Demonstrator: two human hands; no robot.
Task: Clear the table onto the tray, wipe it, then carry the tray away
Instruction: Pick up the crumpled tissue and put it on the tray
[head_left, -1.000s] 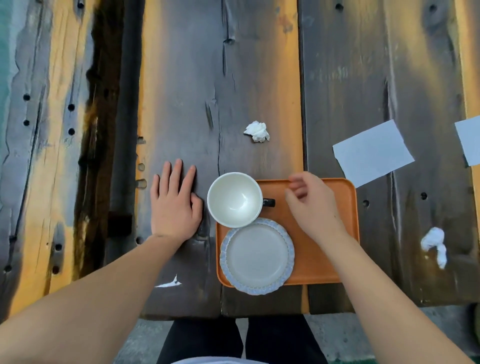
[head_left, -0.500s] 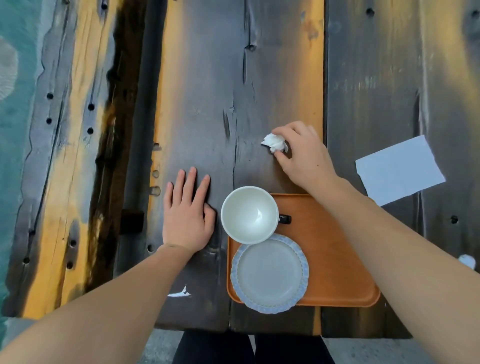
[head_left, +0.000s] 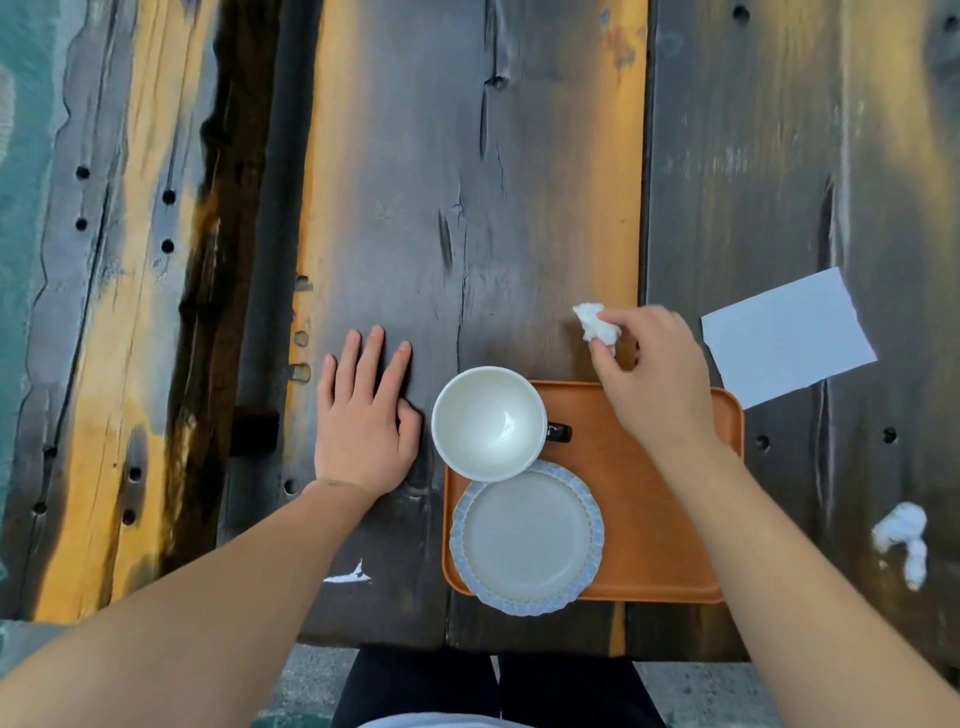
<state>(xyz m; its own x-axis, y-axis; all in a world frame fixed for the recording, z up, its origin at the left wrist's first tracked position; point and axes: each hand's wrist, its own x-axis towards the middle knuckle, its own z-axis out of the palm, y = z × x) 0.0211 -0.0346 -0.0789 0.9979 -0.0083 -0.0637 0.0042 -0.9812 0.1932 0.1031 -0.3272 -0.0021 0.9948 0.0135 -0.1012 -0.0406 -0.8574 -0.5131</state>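
An orange tray (head_left: 660, 530) lies near the front edge of the dark wooden table (head_left: 467, 182). On its left side stand a white cup (head_left: 488, 423) and, nearer me, a pale plate with a blue scalloped rim (head_left: 527, 538). My right hand (head_left: 654, 374) hovers over the tray's far edge, fingers pinched on a crumpled white tissue (head_left: 595, 323). My left hand (head_left: 366, 415) rests flat on the table left of the cup, holding nothing.
A flat sheet of white paper (head_left: 787, 335) lies right of the tray's far corner. Another crumpled tissue (head_left: 901, 538) sits near the right edge. A small white scrap (head_left: 349, 576) lies by the front edge. Teal floor shows at far left.
My right hand reached from the tray to the crumpled tissue beyond it, pinched it, lifted it and drew it back toward the tray. The left hand stayed flat.
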